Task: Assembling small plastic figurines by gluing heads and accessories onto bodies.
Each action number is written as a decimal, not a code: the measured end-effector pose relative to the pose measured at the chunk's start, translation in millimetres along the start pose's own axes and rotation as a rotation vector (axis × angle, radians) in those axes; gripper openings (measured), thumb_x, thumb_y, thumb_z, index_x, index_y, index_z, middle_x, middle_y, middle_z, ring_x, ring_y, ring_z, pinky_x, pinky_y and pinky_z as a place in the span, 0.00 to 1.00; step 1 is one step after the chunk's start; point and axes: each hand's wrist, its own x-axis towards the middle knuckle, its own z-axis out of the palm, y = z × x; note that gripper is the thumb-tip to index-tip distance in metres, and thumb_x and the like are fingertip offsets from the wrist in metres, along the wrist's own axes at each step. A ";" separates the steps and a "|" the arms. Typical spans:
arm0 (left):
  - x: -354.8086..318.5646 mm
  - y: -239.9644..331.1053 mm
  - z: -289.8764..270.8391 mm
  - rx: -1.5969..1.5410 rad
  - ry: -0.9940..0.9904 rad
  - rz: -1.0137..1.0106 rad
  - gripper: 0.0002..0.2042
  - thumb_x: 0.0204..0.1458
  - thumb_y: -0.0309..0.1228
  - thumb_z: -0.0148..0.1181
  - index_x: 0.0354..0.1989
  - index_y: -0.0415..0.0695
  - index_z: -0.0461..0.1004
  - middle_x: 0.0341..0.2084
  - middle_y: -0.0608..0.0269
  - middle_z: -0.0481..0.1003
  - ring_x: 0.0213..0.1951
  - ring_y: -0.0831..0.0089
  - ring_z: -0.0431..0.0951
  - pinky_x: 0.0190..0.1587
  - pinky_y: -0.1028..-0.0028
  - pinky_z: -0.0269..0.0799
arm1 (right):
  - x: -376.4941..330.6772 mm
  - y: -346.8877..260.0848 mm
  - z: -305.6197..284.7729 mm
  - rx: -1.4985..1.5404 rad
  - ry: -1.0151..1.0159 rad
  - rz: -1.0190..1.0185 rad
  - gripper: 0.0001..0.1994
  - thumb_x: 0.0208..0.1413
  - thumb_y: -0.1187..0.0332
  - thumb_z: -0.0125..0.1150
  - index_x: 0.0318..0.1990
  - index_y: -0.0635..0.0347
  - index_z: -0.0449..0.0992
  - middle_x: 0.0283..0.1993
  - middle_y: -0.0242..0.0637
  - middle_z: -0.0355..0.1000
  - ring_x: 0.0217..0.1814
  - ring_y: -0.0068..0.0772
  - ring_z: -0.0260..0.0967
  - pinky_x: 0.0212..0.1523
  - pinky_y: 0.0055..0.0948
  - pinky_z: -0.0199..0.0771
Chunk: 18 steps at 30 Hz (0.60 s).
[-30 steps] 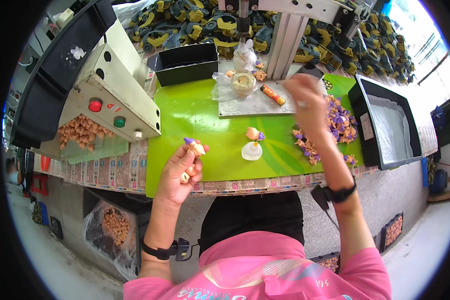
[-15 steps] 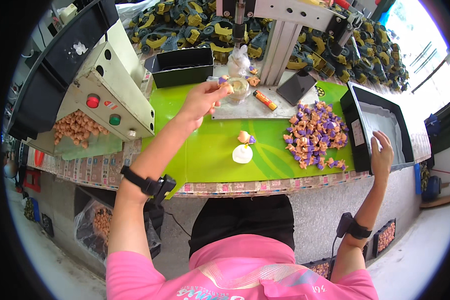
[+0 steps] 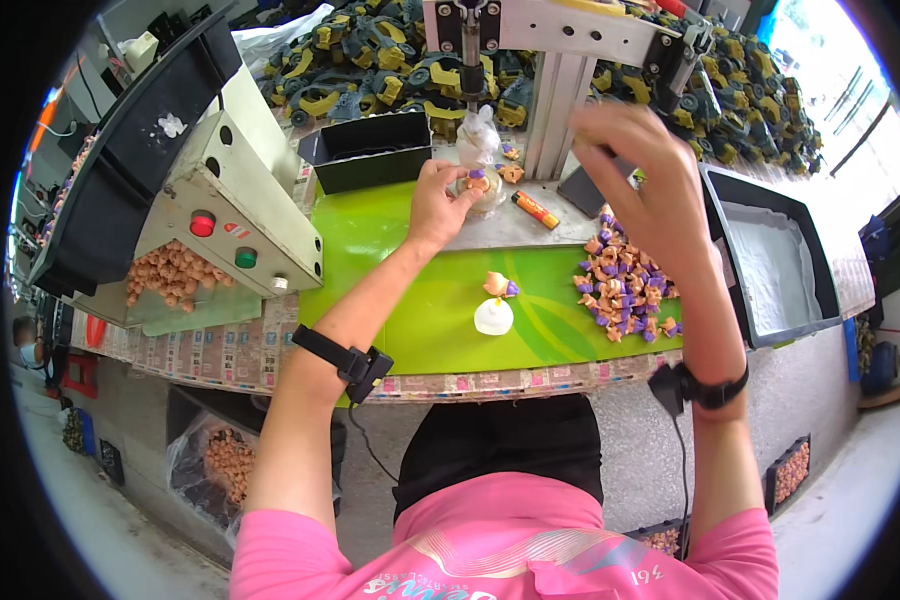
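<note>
A small peach-and-purple figure part (image 3: 478,183) is pinched in my left hand (image 3: 438,208). That hand is at a clear round fixture (image 3: 487,204) beneath the press spindle (image 3: 472,82), where a crumpled white plastic wrap (image 3: 478,135) hangs. My right hand (image 3: 642,170), blurred by motion, is raised above the phone (image 3: 582,192) with thumb and fingers apart and nothing visible in it. A pile of peach-and-purple figure parts (image 3: 625,285) lies below it on the green mat (image 3: 400,320). Nearer me, one similar part (image 3: 500,285) touches a white round bottle (image 3: 493,318).
An orange tube (image 3: 536,210) lies on the metal base. A black box (image 3: 373,152) stands at the back left, a lined black tray (image 3: 770,250) at the right. On the left, a cream machine (image 3: 240,200) has peach balls (image 3: 175,275) beneath it. Yellow-and-grey toy vehicles (image 3: 370,60) are heaped behind.
My right hand has left the black tray, swinging up and left toward the press. The left hand has moved slightly right with the figure part, onto the round fixture.
</note>
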 end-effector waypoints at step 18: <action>15.6 20.5 14.7 0.042 -0.051 -0.018 0.14 0.38 0.29 0.72 0.35 0.41 0.79 0.35 0.55 0.72 0.39 0.58 0.73 0.44 0.65 0.70 | 138.9 -79.0 -47.1 0.688 -0.291 -0.439 0.19 0.57 0.66 0.61 0.54 0.65 0.73 0.47 0.42 0.74 0.46 0.31 0.73 0.47 0.31 0.73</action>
